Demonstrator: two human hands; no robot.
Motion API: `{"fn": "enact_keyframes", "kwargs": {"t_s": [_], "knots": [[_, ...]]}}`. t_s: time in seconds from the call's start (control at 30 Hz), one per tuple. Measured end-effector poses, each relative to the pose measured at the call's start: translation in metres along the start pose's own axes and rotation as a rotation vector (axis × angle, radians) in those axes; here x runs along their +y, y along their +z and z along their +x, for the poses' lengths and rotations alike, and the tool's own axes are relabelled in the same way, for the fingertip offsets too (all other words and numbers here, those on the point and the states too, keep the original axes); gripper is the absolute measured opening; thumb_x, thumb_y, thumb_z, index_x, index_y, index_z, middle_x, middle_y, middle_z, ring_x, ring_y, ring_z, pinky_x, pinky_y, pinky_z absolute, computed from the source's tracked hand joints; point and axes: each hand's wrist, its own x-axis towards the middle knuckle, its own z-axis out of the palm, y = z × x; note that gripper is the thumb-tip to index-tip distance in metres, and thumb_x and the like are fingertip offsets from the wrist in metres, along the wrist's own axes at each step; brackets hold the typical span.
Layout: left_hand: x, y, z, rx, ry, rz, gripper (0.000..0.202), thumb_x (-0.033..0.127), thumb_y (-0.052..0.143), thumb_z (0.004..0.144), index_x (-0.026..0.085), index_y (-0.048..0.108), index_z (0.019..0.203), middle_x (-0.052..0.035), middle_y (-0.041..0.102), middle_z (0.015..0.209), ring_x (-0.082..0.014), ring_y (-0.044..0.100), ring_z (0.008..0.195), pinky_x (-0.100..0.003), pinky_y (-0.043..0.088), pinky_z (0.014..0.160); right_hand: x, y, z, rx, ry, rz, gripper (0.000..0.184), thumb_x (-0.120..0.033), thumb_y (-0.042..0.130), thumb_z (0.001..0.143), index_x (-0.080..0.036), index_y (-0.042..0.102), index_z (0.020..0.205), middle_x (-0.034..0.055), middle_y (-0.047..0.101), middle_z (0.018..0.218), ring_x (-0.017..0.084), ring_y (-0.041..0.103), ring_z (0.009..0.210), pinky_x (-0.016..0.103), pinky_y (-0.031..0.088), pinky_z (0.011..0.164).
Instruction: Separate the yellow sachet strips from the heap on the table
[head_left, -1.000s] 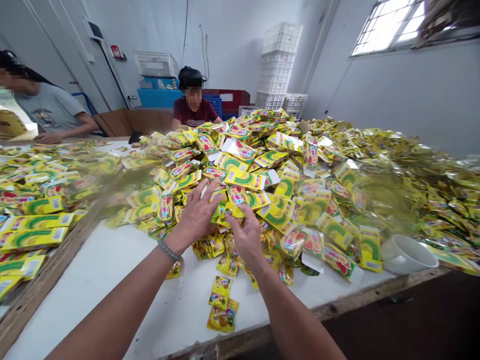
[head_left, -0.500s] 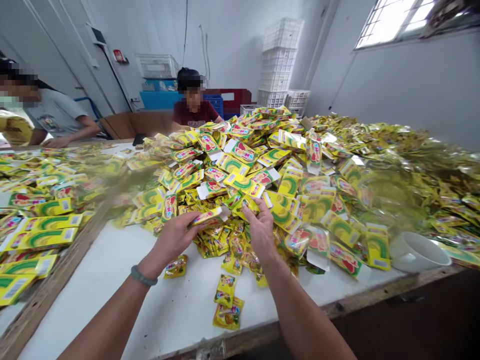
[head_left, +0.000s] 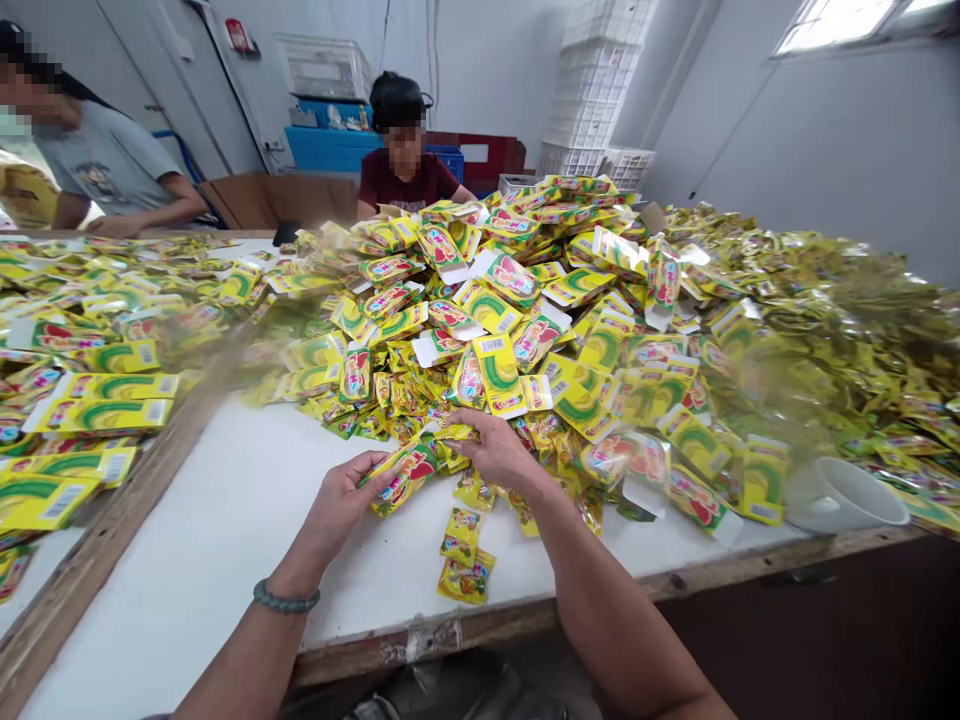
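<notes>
Carton (head_left: 409,474), just on the near side of the pile (head_left: 510,280): I see the left hand (head_left: 346,508) gripping it by one end. At its other end, nearer the pile, the right hand (head_left: 491,452) pinches a yellow sachet (head_left: 454,433) (perhaps several; I can't tell from here). Loose packets (head_left: 466,577) lie before the pile, and a white cup (head_left: 851,500) stands to its right.

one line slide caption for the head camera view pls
Left hand holding a yellow box, right hand at its other end, before a heap of similar boxes and small sachets.
</notes>
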Motion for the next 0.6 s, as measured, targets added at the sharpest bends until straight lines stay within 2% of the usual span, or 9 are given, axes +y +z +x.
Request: {"fn": "enact_keyframes", "kwargs": {"t_s": [0.07, 0.13, 0.23, 0.33, 0.43, 0.5, 0.6], "knots": [[-0.001, -0.001, -0.001, -0.039, -0.003, 0.012, 0.039, 0.049, 0.077, 0.071, 0.018, 0.074, 0.094, -0.0054, 0.075, 0.094, -0.0209, 0.066, 0.081, -0.027, 0.051, 0.073, 0.003, 0.004, 0.001, -0.021, -0.037, -0.033, 0.022, -0.011, 0.066, 0.073, -0.022, 0.072, 0.091, 0.0020, 0.069, 0.093, 0.017, 0.063, 0.084, 0.028, 0.048, 0.078], [-0.001, -0.001, -0.002, -0.091, -0.025, 0.036, 0.037, 0.047, 0.077, 0.073, 0.018, 0.074, 0.096, -0.0052, 0.075, 0.094, -0.0206, 0.066, 0.082, -0.026, 0.051, 0.073, 0.004, 0.009, 0.001, -0.067, -0.030, -0.041, 0.024, -0.008, 0.068, 0.070, -0.022, 0.072, 0.090, 0.0040, 0.070, 0.100, 0.021, 0.064, 0.095, 0.032, 0.048, 0.085], [-0.001, 0.000, -0.001, -0.164, -0.092, 0.014, 0.040, 0.041, 0.079, 0.072, 0.020, 0.073, 0.105, -0.0050, 0.075, 0.102, -0.0207, 0.067, 0.086, -0.027, 0.051, 0.077, 0.002, 0.014, 0.001, -0.092, 0.033, 0.001, 0.030, -0.012, 0.073, 0.070, -0.022, 0.069, 0.097, 0.0035, 0.070, 0.105, 0.022, 0.064, 0.097, 0.033, 0.048, 0.087], [-0.001, 0.002, -0.001, -0.175, -0.145, -0.089, 0.048, 0.036, 0.083, 0.068, 0.022, 0.070, 0.113, -0.0051, 0.074, 0.110, -0.0206, 0.069, 0.089, -0.028, 0.052, 0.080, -0.001, 0.017, 0.000, -0.016, 0.058, 0.057, 0.038, -0.020, 0.073, 0.074, -0.024, 0.063, 0.110, 0.0024, 0.069, 0.108, 0.021, 0.063, 0.097, 0.033, 0.048, 0.087], [0.000, 0.007, -0.001, -0.161, -0.194, -0.196, 0.052, 0.033, 0.087, 0.063, 0.021, 0.071, 0.111, -0.0059, 0.076, 0.104, -0.0200, 0.070, 0.083, -0.028, 0.054, 0.076, -0.004, 0.025, -0.002, 0.050, -0.052, 0.052, 0.032, -0.018, 0.068, 0.078, -0.023, 0.062, 0.109, 0.0045, 0.068, 0.111, 0.021, 0.062, 0.103, 0.034, 0.047, 0.093], [0.001, 0.011, -0.002, -0.152, -0.221, -0.255, 0.052, 0.033, 0.089, 0.059, 0.020, 0.072, 0.107, -0.0059, 0.077, 0.097, -0.0192, 0.070, 0.079, -0.027, 0.054, 0.073, -0.005, 0.032, -0.003, -0.006, -0.166, 0.038, 0.032, -0.013, 0.062, 0.080, -0.023, 0.063, 0.111, 0.0063, 0.067, 0.115, 0.021, 0.061, 0.109, 0.034, 0.046, 0.097], [0.002, 0.012, -0.003, -0.144, -0.225, -0.298, 0.050, 0.033, 0.088, 0.060, 0.019, 0.073, 0.106, -0.0063, 0.077, 0.096, -0.0183, 0.070, 0.077, -0.025, 0.054, 0.070, -0.006, 0.038, -0.004, -0.103, -0.244, 0.068, 0.042, -0.015, 0.056, 0.086, -0.025, 0.056, 0.127, 0.0085, 0.062, 0.126, 0.021, 0.057, 0.118, 0.035, 0.045, 0.100]]}}
